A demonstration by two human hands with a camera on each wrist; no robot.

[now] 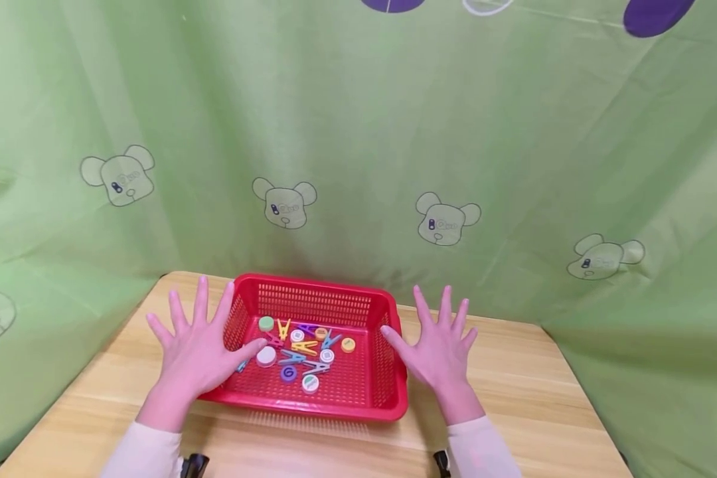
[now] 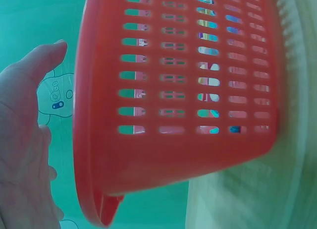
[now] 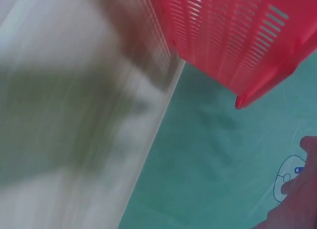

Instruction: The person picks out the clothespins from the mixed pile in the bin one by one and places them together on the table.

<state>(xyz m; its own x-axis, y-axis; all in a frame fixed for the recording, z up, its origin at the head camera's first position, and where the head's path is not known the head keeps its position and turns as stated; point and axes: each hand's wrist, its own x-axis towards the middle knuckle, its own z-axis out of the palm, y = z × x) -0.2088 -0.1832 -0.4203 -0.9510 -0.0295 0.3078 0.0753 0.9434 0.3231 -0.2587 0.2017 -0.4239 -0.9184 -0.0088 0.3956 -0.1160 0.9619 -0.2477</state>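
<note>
A red plastic basket with slotted walls stands on the wooden table. In it lie several clothespins, among them a yellow clothespin and a blue one, and several round caps, including a purple cap and a green cap. My left hand is spread over the basket's left end, fingers straight, thumb overlapping the inside in the head view. At the right end, my right hand is spread too, its thumb near the rim. Both hands hold nothing. In the left wrist view the basket wall fills the middle.
Behind the table hangs a green curtain printed with bear heads, and it also runs down both sides. The table's back edge lies just behind the basket. A black strap piece shows at the left wrist.
</note>
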